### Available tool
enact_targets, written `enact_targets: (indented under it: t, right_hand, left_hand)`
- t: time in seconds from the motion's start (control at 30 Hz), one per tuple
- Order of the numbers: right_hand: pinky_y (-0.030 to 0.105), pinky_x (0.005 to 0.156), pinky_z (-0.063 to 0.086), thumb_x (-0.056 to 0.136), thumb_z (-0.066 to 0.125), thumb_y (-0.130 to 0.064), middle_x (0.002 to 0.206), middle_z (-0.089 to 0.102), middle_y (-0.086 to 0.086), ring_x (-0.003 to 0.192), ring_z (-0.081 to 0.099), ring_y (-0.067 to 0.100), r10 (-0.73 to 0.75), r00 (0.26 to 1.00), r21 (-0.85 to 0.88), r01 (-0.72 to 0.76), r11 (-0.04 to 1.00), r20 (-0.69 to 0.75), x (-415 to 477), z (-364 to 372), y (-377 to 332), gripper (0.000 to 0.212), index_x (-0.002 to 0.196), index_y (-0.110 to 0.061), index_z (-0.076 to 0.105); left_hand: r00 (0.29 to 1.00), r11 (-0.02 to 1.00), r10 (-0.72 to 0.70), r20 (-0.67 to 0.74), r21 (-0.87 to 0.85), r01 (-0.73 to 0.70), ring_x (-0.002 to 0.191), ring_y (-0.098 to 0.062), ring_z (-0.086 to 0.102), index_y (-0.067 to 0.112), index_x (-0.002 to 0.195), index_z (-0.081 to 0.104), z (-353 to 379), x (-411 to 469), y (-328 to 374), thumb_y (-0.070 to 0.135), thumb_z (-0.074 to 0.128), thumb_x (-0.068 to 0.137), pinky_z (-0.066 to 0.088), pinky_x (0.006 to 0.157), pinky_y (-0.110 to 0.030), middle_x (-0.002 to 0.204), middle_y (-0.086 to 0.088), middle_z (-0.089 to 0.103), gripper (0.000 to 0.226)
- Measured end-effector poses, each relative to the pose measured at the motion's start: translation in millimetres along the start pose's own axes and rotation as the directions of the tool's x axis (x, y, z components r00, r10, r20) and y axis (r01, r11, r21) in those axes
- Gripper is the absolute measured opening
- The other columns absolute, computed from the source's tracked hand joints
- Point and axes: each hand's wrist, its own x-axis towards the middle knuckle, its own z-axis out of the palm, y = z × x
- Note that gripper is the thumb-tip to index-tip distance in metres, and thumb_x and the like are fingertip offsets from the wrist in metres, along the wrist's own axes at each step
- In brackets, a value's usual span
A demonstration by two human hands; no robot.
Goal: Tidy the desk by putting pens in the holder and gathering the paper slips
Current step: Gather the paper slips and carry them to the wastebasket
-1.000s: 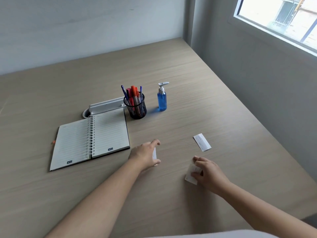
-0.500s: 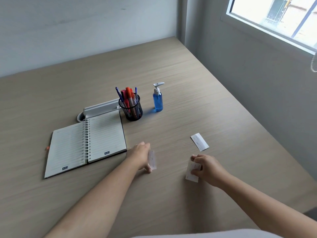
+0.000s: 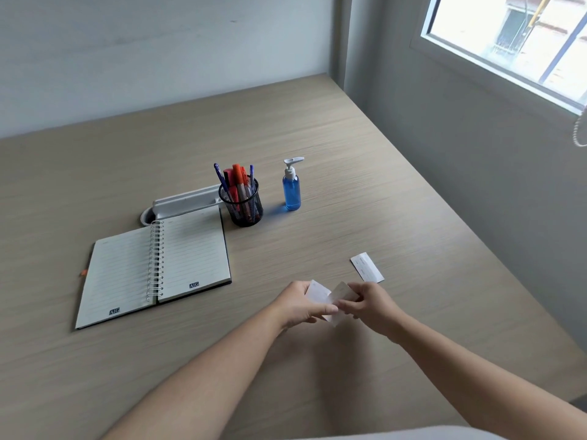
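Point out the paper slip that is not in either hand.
The slip lying flat on the desk, beyond the right hand; the other two are held up between both hands.

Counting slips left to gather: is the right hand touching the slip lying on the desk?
Apart. The head view shows bare desk between the right hand and the lying slip; that hand holds another slip.

Hands meeting, fingers pinched shut

Left hand [image 3: 298, 308] and right hand [image 3: 370, 306] sit fingertip to fingertip, both forearms angled inward; each hand's thumb presses against its curled fingers.
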Motion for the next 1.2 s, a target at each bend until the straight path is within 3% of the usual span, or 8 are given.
enact_targets:
  t: [0.17,0.3,0.43,0.57,0.77,0.93,1.03,1.2]
  right_hand:
    - [0.024,0.057,0.041,0.077,0.074,-0.023,0.065,0.057,-0.006,0.058,0.049,0.008,-0.094,0.996,-0.054,0.094,0.994,-0.002,16.3,-4.4,-7.6,0.016,0.079,-0.013,0.061]
    - [0.035,0.093,0.046,0.083,0.065,-0.031,0.121,0.055,0.008,0.108,0.056,0.024,-0.265,0.960,-0.456,0.197,0.868,-0.090,45.5,-47.0,-14.3,0.044,0.123,-0.022,0.050]
    - [0.042,0.110,0.033,0.068,0.079,-0.025,0.151,0.023,0.012,0.132,0.032,0.038,0.051,0.985,-0.836,0.111,0.537,0.164,66.6,-77.2,-7.2,0.096,0.145,-0.032,0.022]
    - [0.044,0.103,0.043,0.063,0.083,-0.022,0.141,0.034,0.010,0.122,0.039,0.035,0.026,0.988,-0.879,0.124,0.460,0.153,74.2,-73.8,-11.1,0.089,0.137,-0.030,0.034]
    - [0.043,0.084,0.052,0.054,0.089,-0.020,0.127,0.042,0.013,0.114,0.045,0.035,0.040,0.997,-0.850,0.035,0.525,0.065,71.3,-68.3,-19.1,0.081,0.120,-0.011,0.045]
    - [0.032,0.068,0.042,0.073,0.070,-0.011,0.100,0.061,0.019,0.094,0.059,0.031,-0.138,0.974,-0.621,-0.004,0.784,-0.180,34.0,-60.6,5.2,0.015,0.080,-0.009,0.057]
    - [0.030,0.059,0.035,0.077,0.066,-0.009,0.072,0.056,0.015,0.071,0.053,0.020,-0.112,0.926,-0.394,-0.042,0.918,-0.360,-0.3,-46.8,23.7,0.028,0.061,-0.017,0.045]
    - [0.033,0.065,0.044,0.080,0.067,-0.014,0.072,0.064,0.008,0.071,0.057,0.020,0.087,0.904,-0.033,-0.111,0.993,-0.418,-49.2,-34.9,35.8,0.007,0.077,-0.007,0.067]
  left_hand:
    - [0.989,1.000,0.012,-0.148,0.017,-0.009,0.063,-0.012,0.062,0.014,0.080,0.062,0.2,1.1,-1.0,0.000,0.074,0.073,0.051,0.060,-0.023,0.076,-0.006,0.066,0.020]
    - [0.978,1.000,-0.003,-0.209,0.029,0.009,0.066,-0.014,0.065,0.016,0.077,0.063,-12.9,2.2,-7.1,0.001,0.075,0.074,0.053,0.061,-0.023,0.074,-0.004,0.068,0.019]
    - [0.970,0.997,-0.053,-0.239,0.037,0.064,0.060,-0.012,0.065,0.015,0.077,0.064,-17.0,-0.3,-19.6,0.002,0.074,0.075,0.051,0.058,-0.022,0.071,-0.003,0.068,0.017]
    - [0.965,0.992,-0.089,-0.247,0.067,0.109,0.063,-0.011,0.065,0.013,0.086,0.069,-12.9,-3.5,-28.7,0.009,0.077,0.073,0.048,0.061,-0.020,0.077,-0.003,0.071,0.016]
    - [0.958,0.986,-0.098,-0.269,0.102,0.129,0.080,-0.017,0.066,0.011,0.097,0.070,-8.4,-7.8,-36.6,0.015,0.077,0.074,0.048,0.073,-0.024,0.092,-0.005,0.073,0.025]
    - [0.962,0.978,-0.095,-0.257,0.156,0.138,0.080,-0.014,0.067,0.017,0.093,0.069,-7.6,-13.8,-44.7,0.017,0.077,0.074,0.048,0.070,-0.022,0.092,-0.002,0.073,0.021]
    - [0.970,0.974,-0.089,-0.224,0.184,0.132,0.080,-0.014,0.066,0.016,0.096,0.068,-9.4,-13.1,-42.4,0.016,0.076,0.075,0.048,0.071,-0.023,0.089,0.000,0.072,0.023]
    - [0.996,0.981,-0.016,-0.085,0.190,0.032,0.048,-0.003,0.063,-0.002,0.099,0.065,5.8,-11.9,-21.5,0.000,0.069,0.081,0.044,0.044,-0.011,0.070,-0.003,0.065,0.018]
